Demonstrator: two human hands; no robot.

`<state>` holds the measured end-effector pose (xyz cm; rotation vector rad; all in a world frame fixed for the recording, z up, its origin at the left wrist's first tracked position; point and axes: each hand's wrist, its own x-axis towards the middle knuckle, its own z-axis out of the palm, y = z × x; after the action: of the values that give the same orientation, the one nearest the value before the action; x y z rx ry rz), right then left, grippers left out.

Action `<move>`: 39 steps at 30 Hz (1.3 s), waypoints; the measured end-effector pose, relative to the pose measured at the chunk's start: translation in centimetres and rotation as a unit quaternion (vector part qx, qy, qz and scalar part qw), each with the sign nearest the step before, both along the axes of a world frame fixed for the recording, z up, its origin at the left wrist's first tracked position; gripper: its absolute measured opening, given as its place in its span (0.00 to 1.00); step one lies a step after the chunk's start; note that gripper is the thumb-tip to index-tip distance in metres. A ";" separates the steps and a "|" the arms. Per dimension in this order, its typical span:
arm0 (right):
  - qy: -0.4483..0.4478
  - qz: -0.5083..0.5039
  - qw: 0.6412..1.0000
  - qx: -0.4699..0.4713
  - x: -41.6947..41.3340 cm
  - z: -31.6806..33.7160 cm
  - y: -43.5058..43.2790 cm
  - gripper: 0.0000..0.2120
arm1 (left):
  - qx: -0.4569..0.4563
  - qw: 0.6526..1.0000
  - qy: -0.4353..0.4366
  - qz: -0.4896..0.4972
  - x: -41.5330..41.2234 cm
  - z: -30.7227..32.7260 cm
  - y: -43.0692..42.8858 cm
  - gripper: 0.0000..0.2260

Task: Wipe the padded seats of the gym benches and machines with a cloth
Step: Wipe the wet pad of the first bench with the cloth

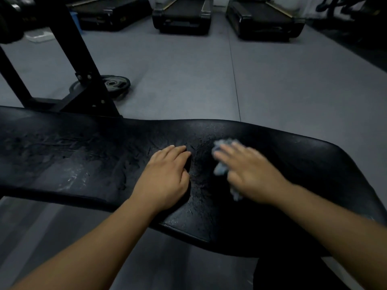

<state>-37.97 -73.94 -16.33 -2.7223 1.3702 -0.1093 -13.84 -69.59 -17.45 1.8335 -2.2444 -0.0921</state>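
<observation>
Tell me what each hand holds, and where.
The right hand presses a cloth, under its palm, on the bench pad. The left hand holds nothing.

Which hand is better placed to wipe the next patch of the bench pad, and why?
The right hand: it presses the cloth onto the bench pad. The left hand rests bare on the pad, holding nothing.

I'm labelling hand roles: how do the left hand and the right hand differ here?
The left hand lies bare on the black bench pad; the right hand presses a blue-grey cloth onto it. The left hand looks sharp; the right hand is blurred. The left hand is toward the pad's narrow, cracked stretch; the right hand toward its wider end. Both lie palm down, fingers fairly straight.
</observation>
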 end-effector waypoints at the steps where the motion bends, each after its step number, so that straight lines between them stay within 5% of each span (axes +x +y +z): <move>1: 0.011 -0.050 0.999 -0.002 0.2 0.1 -2.5 0.36 | 0.001 1.000 -0.002 0.001 0.0 0.0 0.0 0.31; 5: 0.004 -0.166 0.986 0.020 5.3 -0.1 -7.9 0.27 | 0.001 1.000 -0.002 -0.003 0.0 0.3 0.1 0.33; 12: 0.003 -0.006 1.000 0.013 3.7 0.1 -1.8 0.38 | 0.020 0.999 -0.028 0.036 1.1 0.4 -2.4 0.33; 18: 0.038 -0.166 0.985 0.036 5.9 -0.1 -9.5 0.29 | 0.022 0.998 -0.039 0.042 0.9 0.3 -2.3 0.34; 24: 0.024 0.036 0.999 0.001 5.4 0.0 -2.8 0.37 | 0.022 0.998 -0.032 0.042 1.0 0.0 -2.3 0.32; 27: 0.016 -0.041 0.999 0.000 3.1 -0.2 -6.3 0.38 | 0.027 0.998 -0.025 0.045 0.9 0.1 -2.5 0.30; 31: 0.012 -0.161 0.987 0.017 7.2 -0.1 -10.3 0.26 | 0.019 0.999 -0.004 0.038 1.1 0.3 -2.3 0.31; 37: 0.011 0.043 0.999 0.006 5.9 -0.2 -0.2 0.36 | 0.010 0.999 0.022 0.027 1.6 0.3 -2.5 0.36; 39: 0.025 0.036 0.999 0.016 2.8 -0.2 0.1 0.37 | 0.013 0.999 0.018 0.033 1.4 0.4 -2.5 0.34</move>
<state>-35.19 -73.81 -16.51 -2.7616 1.2721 -0.0129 -12.46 -72.06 -17.10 1.9026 -2.1656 -0.1417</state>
